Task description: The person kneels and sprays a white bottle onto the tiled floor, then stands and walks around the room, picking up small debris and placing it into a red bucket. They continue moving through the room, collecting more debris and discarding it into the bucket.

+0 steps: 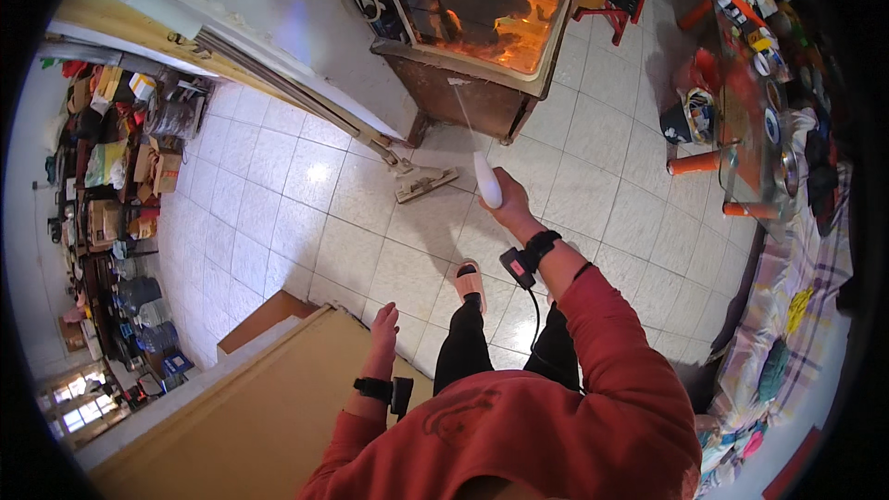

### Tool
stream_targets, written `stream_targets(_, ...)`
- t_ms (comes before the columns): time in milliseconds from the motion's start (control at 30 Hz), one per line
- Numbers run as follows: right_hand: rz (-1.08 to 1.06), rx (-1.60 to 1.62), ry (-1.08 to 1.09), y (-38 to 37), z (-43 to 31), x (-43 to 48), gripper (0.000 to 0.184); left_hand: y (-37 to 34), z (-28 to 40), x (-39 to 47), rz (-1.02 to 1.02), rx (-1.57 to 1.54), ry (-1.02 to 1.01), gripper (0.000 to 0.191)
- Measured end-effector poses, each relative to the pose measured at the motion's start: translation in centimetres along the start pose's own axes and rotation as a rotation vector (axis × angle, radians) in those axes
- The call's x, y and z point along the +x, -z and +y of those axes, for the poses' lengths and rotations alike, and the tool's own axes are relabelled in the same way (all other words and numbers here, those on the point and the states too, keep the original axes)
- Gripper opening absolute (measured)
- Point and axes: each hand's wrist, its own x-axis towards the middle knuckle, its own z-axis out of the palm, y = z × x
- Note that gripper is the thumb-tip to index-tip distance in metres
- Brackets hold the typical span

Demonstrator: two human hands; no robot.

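My right hand [510,201] is closed around the white handle [488,184] of a slim tool. A thin pale rod [467,113] runs from the handle toward the wooden cabinet under the fish tank. A small whitish patch shows at the rod's far end; whether it belongs to the tool or the cabinet I cannot tell. My left hand [385,323] hangs empty beside the edge of a tan panel [278,396], its fingers extended. A long-handled floor mop [425,184] leans along the door frame, its flat head on the tiles just left of the white handle.
A lit fish tank [486,14] stands on the brown cabinet [465,101] ahead. At right are a cluttered glass table [736,160] with orange legs, a bin [687,118] and a plaid cover [764,361]. Crowded shelves [104,222] line the left. White tiles [354,243] lie between.
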Motion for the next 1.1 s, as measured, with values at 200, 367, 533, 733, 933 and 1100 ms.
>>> stream_targets(200, 0.028, 0.105, 0.112, -2.9, -1.4, 1.8, 0.041, 2.7, 0.3, 0.6, -0.023, 0.042, 0.057, 0.046)
stream_targets(367, 0.041, -0.005, -0.054, -0.8, 0.5, 1.7, 0.044, 0.5, 2.6, 1.6, -0.083, 0.1, 0.021, 0.043)
stream_targets(533, 0.349, 0.293, 0.002, 3.9, 4.7, -0.4, 0.041, -3.3, 5.3, 2.8, -0.078, 0.158, -0.004, 0.04)
stream_targets(733, 0.351, 0.281, -0.158, 7.9, 9.0, 2.4, 0.048, -10.1, 8.1, 3.0, -0.148, 0.335, 0.05, 0.04)
stream_targets(933, 0.423, 0.403, -0.131, 10.4, 10.0, 6.5, 0.042, -15.5, 10.3, 2.6, -0.18, 0.412, 0.062, 0.042)
stream_targets(1100, 0.378, 0.333, -0.192, 13.2, 11.6, 11.2, 0.046, -17.6, 11.3, 2.5, -0.156, 0.443, 0.081, 0.042)
